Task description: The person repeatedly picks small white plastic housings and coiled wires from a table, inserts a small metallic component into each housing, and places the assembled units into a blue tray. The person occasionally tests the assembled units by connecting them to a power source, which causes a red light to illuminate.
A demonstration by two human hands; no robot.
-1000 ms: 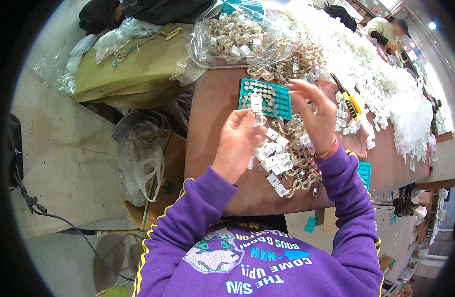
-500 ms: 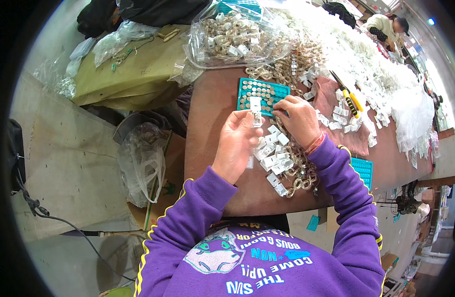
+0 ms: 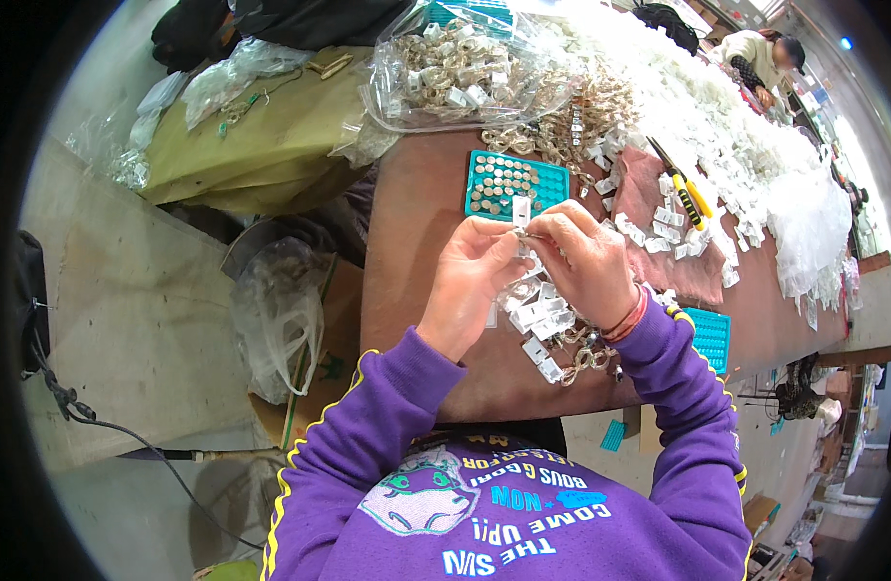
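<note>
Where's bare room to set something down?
Bare tabletop lies left of the teal tray of round pieces, and near the front edge between the left sleeve and small white pieces. It's crowded beyond the tray, around the clear bag.

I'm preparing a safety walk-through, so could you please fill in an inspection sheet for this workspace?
Surface: brown table, with a reddish cloth on its right part.
Things in use: small white piece at the fingertips; turquoise tray partly filled with small round pieces.
Clutter: loose white parts near the hands; clear bag of parts; yellow-handled cutting tool lying on the cloth.
Hands: left hand pinches the white piece; right hand meets it, its grip unclear.
Cables: dark cable at far left, off the table.
Surroundings: plastic bag left of the table; another person at upper right.
</note>
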